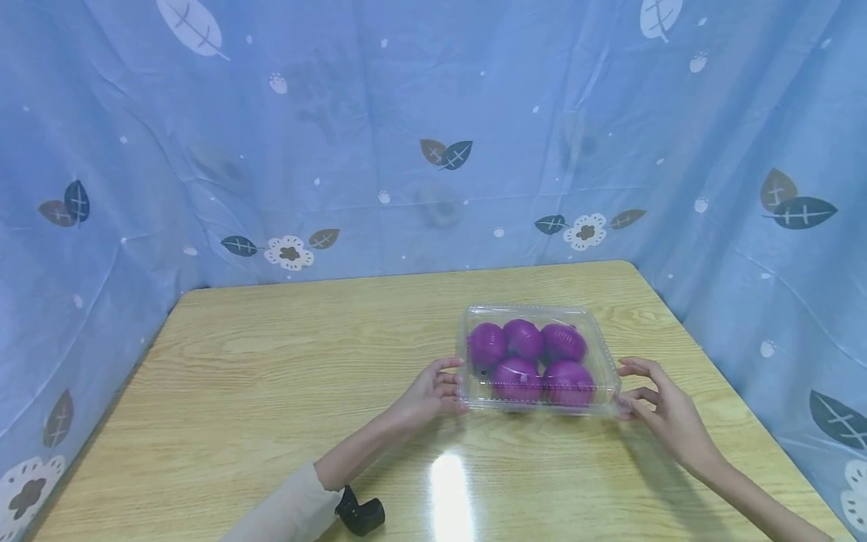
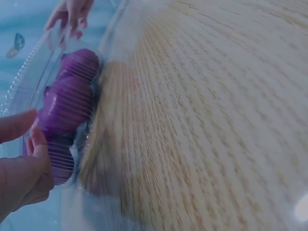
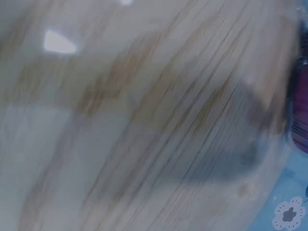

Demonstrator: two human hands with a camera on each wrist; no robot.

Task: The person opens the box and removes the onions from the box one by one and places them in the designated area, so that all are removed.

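A clear plastic clamshell box [image 1: 539, 408], its lid down, is at the right half of the table. Inside are several round, glossy purple things [image 1: 518, 379] that look like onions; the plastic partly blurs them. At the box's left side, my left hand [image 1: 433, 391] grips the edge with thumb and fingers bent. My right hand [image 1: 660, 410] holds the near right corner, its thumb low and fingers curved along the side. From the left wrist, the purple things [image 2: 67, 103] show through the ribbed wall. The right wrist view catches only a sliver of the box [image 3: 299, 108], without the hand.
The wood-grain table [image 1: 271, 361] spreads wide to the left of the box. A blue leaf-patterned curtain [image 1: 379, 150] borders its back and sides. A black strap-like device [image 1: 362, 516] sits at my left cuff. Light glares off the table's front.
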